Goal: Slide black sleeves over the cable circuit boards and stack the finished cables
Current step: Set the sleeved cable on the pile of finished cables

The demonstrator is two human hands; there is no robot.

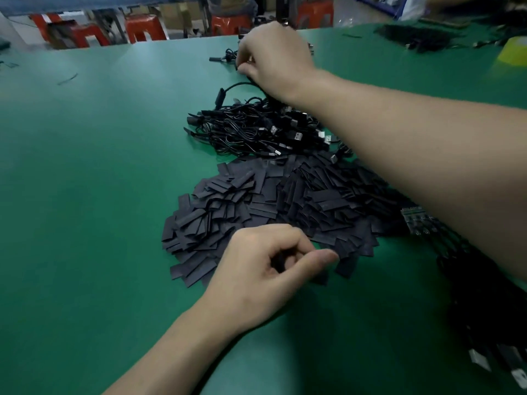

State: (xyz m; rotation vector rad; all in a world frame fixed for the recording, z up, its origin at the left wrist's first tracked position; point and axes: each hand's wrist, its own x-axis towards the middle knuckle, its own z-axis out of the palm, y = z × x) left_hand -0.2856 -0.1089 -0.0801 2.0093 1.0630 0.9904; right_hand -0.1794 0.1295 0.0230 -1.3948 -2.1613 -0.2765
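While the right hand [273,58] reaches across the table [85,166], its fingers curl down and grip a cable [236,84]. Fingers of the left hand [256,275] curl round a sleeve [281,262], with the thumb tip touching the sleeve pile [285,201]. Just beyond those fingertips lies the cable heap [256,132].

Dim, even overhead light, soft sheen on the green table [99,166], blurred far background, wide-angle bending at edges.
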